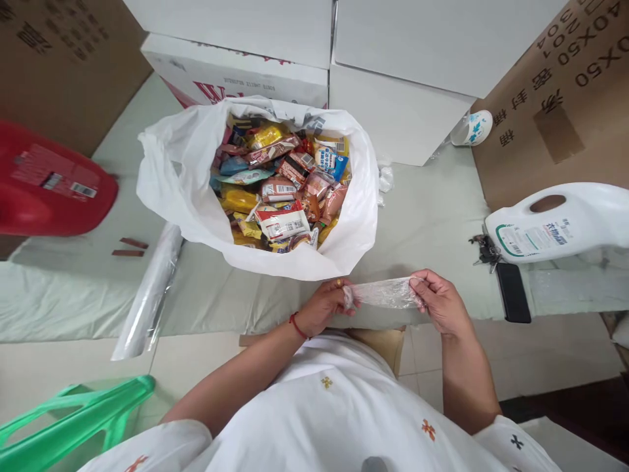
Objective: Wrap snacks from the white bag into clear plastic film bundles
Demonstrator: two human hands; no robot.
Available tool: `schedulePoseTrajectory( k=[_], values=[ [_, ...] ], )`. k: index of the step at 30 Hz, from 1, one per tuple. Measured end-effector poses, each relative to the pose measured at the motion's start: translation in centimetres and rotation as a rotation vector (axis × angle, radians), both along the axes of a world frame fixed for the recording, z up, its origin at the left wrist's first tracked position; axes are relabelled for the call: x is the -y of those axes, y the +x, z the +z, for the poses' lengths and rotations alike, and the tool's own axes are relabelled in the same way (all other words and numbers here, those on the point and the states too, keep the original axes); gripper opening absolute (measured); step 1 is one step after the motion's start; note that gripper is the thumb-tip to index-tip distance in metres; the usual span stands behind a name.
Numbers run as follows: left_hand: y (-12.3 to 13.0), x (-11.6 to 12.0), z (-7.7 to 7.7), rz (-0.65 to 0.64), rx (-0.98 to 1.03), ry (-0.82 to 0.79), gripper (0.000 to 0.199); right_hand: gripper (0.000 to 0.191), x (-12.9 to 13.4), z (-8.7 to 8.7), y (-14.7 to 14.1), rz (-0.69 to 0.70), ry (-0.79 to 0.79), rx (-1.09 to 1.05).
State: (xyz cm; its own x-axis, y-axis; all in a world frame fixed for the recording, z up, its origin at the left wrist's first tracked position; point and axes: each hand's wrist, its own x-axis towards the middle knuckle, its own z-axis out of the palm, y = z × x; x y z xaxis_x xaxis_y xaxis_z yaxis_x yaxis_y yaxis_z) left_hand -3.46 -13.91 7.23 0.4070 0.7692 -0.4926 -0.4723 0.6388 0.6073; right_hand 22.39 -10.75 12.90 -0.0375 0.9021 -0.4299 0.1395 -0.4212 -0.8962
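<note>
1. Between the left hand (325, 307) and the right hand (441, 305), one piece of clear plastic (386, 293) was stretched out flat. It looked thin, shiny and wrinkly.
2. Both hands were nearly closed. The left hand had its fingers curled around one bunched end, and the right hand pinched the other end between thumb and fingers.
3. The plastic was just in front of the person's tummy, near the edge of the desk (417, 229), which had a pale green cloth on it.
4. Just past the left hand sat one big white bag (275, 263), soft and crinkly, with its round mouth wide open. Inside were lots of small shiny packets (282, 190), too many to count.
5. Off to the left lay one long, shiny roll (145, 301), two thin brown strips (130, 248) and one red plastic jug (54, 187).
6. Off to the right were one black phone (514, 293), one bunch of keys (485, 250), one white plastic jug (570, 219) with a handle hole, and one white cup (477, 128) with blue marks, lying tipped over.
7. Down on the floor stood one green plastic stool (81, 423).
</note>
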Motion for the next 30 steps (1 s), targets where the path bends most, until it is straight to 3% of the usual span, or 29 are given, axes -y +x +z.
schedulePoseTrajectory(
  k=[4, 6, 10, 14, 17, 21, 25, 28, 30],
  values=[
    [0.2, -0.3, 1.1, 0.012, 0.095, -0.028, 0.052, 0.033, 0.2, 0.8, -0.6, 0.207, -0.024, -0.003],
    [1.0, -0.6, 1.5, -0.109, -0.033, 0.023, 0.061, 0.033, 0.1, 1.2, -0.5, 0.259, -0.040, -0.002],
    [1.6, -0.6, 1.4, -0.360, -0.204, 0.130, 0.048, 0.037, -0.8, 2.0, 2.1, 0.169, -0.023, 0.089],
    [-0.8, 0.5, 0.7, -0.292, -0.132, 0.059, 0.046, 0.039, -1.6, 2.4, 5.7, 0.020, -0.008, 0.130],
    [-3.2, 1.9, 0.2, -0.208, -0.131, -0.018, 0.040, 0.040, -2.2, 2.4, 7.0, -0.012, -0.012, 0.106],
    [-5.9, 4.3, 0.6, -0.128, -0.362, -0.026, 0.023, 0.044, -4.1, 2.0, 6.8, 0.019, -0.013, 0.105],
    [-6.2, 5.2, 2.7, -0.109, -0.642, 0.274, 0.013, 0.044, -7.6, 0.7, 4.9, 0.291, -0.113, 0.182],
    [-2.8, 3.9, 4.4, -0.156, -0.784, 0.655, 0.018, 0.042, -10.1, -0.3, 2.6, 0.409, -0.123, 0.238],
    [0.8, 2.1, 4.5, -0.175, -0.916, 0.803, 0.022, 0.041, -11.1, -0.8, 0.9, 0.421, -0.103, 0.231]
  ],
)
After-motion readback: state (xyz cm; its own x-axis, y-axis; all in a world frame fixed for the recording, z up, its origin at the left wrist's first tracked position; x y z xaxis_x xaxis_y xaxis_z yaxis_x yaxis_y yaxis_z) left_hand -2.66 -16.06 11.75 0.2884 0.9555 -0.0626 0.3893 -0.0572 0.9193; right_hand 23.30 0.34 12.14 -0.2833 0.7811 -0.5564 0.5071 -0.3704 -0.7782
